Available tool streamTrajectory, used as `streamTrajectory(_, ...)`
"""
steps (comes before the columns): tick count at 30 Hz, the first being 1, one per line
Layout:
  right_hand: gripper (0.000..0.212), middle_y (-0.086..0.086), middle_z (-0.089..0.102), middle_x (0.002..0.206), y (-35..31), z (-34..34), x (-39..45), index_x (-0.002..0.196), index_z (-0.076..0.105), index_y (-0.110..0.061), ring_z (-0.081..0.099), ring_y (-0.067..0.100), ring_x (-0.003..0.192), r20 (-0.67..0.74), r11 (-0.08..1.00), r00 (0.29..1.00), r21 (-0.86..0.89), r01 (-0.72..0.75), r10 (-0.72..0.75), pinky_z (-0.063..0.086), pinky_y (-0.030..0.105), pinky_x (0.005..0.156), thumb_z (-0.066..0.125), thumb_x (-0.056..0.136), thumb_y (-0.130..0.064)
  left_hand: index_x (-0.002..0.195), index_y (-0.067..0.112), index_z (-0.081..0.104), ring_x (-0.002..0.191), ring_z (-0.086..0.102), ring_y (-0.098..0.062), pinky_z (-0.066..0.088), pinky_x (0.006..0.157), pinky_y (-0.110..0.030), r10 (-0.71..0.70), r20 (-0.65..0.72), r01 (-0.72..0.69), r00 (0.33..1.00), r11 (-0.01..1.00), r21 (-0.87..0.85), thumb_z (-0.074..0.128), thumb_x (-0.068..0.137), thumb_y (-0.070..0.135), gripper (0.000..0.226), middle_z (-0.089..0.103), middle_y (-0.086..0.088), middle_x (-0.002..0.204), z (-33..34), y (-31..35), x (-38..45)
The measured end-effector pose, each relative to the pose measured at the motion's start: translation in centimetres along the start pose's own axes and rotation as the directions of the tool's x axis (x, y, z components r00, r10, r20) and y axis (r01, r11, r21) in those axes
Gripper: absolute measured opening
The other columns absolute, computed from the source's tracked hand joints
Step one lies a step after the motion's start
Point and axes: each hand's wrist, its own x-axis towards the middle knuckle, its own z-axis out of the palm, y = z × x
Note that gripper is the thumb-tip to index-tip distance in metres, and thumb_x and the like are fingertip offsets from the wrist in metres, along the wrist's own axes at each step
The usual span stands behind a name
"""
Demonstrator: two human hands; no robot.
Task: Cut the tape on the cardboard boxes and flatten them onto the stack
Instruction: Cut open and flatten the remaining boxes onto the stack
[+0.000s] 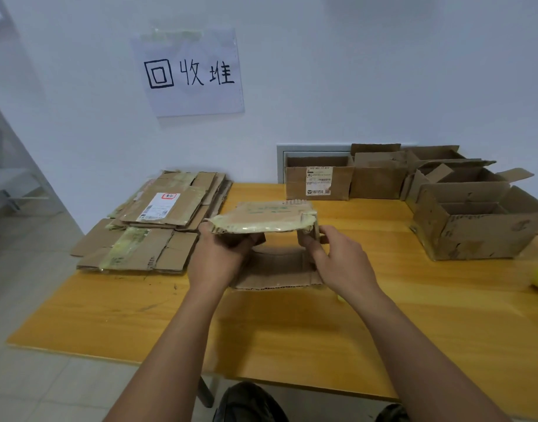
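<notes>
Head view: the step in hand looks like the flattening of one small cardboard box (267, 239), held over the middle of the wooden counter (292, 324), just right of the stack of flattened cardboard (152, 226). The left hand (219, 257) grips the box's left edge, thumb on top and fingers curled underneath. The right hand (337, 257) pinches its right wall, fingers bent around the corner. The taped top panel lies nearly level above, a lower flap spreads toward the person on the counter, and the open interior shows dark between them, so the box is partly collapsed but not yet flat. Whether its tape has been fully cut cannot be told; yellowish tape still covers the top face.

The next move probably calls for pushing the side walls over so that top and bottom panels meet, then carrying the flat piece left onto the stack beneath the paper sign (190, 73) on the wall. If a seam resists, the remaining tape needs slitting first; no cutter is visible.

Several open boxes (474, 220) wait at the far right of the counter, one with a shipping label (318, 181), so the task seems well short of finished.
</notes>
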Motion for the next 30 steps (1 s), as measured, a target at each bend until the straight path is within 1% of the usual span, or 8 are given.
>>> streamTrajectory(3, 0.051, -0.007, 0.060, 0.078, -0.1, -0.3, 0.2, 0.104, 0.064, -0.019, 0.057, 0.019, 0.073, -0.051, 0.998, 0.998, -0.067, 0.018, -0.021, 0.032, 0.031, 0.051, 0.033, 0.099, -0.059, 0.132, 0.014, 0.045, 0.088, 0.065, -0.026, 0.042, 0.056, -0.029, -0.032, 0.028, 0.027, 0.999, 0.983, 0.181, 0.071, 0.074, 0.064, 0.081, 0.068, -0.002, 0.097, -0.2, 0.4, -0.1)
streamTrajectory(6, 0.077, -0.007, 0.051, 0.065, -0.2, -0.5, 0.6, 0.121, 0.054, -0.022, 0.056, 0.019, 0.063, -0.103, 0.980, 0.995, -0.200, -0.010, -0.011, 0.032, 0.030, 0.048, 0.017, 0.086, -0.080, 0.126, 0.014, 0.050, 0.074, 0.059, -0.019, 0.047, 0.054, -0.031, 0.011, 0.094, -0.037, 0.996, 0.959, 0.280, 0.070, 0.081, 0.054, 0.063, 0.065, 0.002, 0.087, -0.1, 0.9, -0.7)
streamTrajectory(9, 0.082, -0.009, 0.050, 0.066, -0.5, -0.6, 0.7, 0.126, 0.045, -0.034, 0.058, 0.022, 0.071, -0.080, 0.971, 0.997, -0.241, 0.004, -0.024, 0.043, 0.032, 0.056, 0.008, 0.079, -0.090, 0.136, 0.020, 0.025, 0.080, 0.057, -0.018, 0.045, 0.058, -0.030, 0.071, 0.100, -0.083, 0.992, 0.989, 0.120, 0.076, 0.079, 0.047, 0.081, 0.064, -0.001, 0.105, -0.1, 1.1, -1.6)
streamTrajectory(13, 0.072, -0.005, 0.056, 0.066, -0.2, -0.7, 1.5, 0.076, 0.055, -0.025, 0.055, 0.017, 0.064, -0.116, 0.985, 0.993, -0.161, -0.054, 0.035, 0.037, 0.031, 0.051, 0.009, 0.089, -0.079, 0.151, 0.035, 0.009, 0.097, 0.057, -0.014, 0.044, 0.069, -0.026, 0.069, 0.163, -0.046, 0.984, 0.989, -0.138, 0.077, 0.079, 0.048, 0.100, 0.055, -0.005, 0.135, -0.3, 1.0, -2.2)
streamTrajectory(16, 0.063, 0.000, 0.051, 0.063, -0.1, -0.8, 2.3, 0.058, 0.048, -0.020, 0.048, 0.015, 0.057, -0.177, 0.997, 0.982, -0.044, -0.069, 0.060, 0.025, 0.030, 0.048, 0.025, 0.099, -0.062, 0.152, 0.041, 0.013, 0.088, 0.050, 0.003, 0.042, 0.070, -0.021, 0.050, 0.202, 0.042, 0.978, 0.904, -0.426, 0.080, 0.080, 0.035, 0.098, 0.047, 0.001, 0.142, -0.1, 0.6, -2.8)
streamTrajectory(21, 0.058, 0.001, 0.048, 0.062, 0.6, -1.1, 2.9, 0.056, 0.043, -0.016, 0.045, 0.014, 0.056, -0.237, 0.994, 0.967, 0.072, -0.077, 0.092, 0.022, 0.031, 0.047, 0.034, 0.103, -0.051, 0.148, 0.051, 0.025, 0.112, 0.050, -0.010, 0.049, 0.092, -0.033, 0.088, 0.275, 0.120, 0.957, 0.746, -0.655, 0.083, 0.076, 0.019, 0.097, 0.042, 0.005, 0.135, -0.5, 0.2, -3.0)
streamTrajectory(25, 0.063, 0.002, 0.050, 0.055, 1.2, -1.8, 3.6, 0.053, 0.049, -0.015, 0.047, 0.017, 0.053, -0.236, 0.984, 0.961, 0.133, -0.115, 0.144, 0.023, 0.030, 0.046, 0.034, 0.103, -0.051, 0.142, 0.056, 0.035, 0.110, 0.053, 0.006, 0.054, 0.075, -0.018, 0.274, 0.169, -0.100, 0.947, 0.747, -0.657, 0.078, 0.073, 0.042, 0.082, 0.046, 0.015, 0.131, -1.7, 0.5, -2.8)
streamTrajectory(30, 0.063, 0.002, 0.050, 0.056, 1.4, -1.4, 3.9, 0.053, 0.050, -0.013, 0.046, 0.015, 0.054, -0.139, 0.982, 0.975, 0.108, -0.157, 0.171, 0.023, 0.031, 0.046, 0.036, 0.103, -0.049, 0.148, 0.052, 0.022, 0.114, 0.043, 0.010, 0.043, 0.086, -0.013, 0.428, 0.096, -0.385, 0.899, 0.875, -0.295, 0.063, 0.086, 0.049, 0.074, 0.043, 0.018, 0.130, -2.1, 0.5, -2.0)
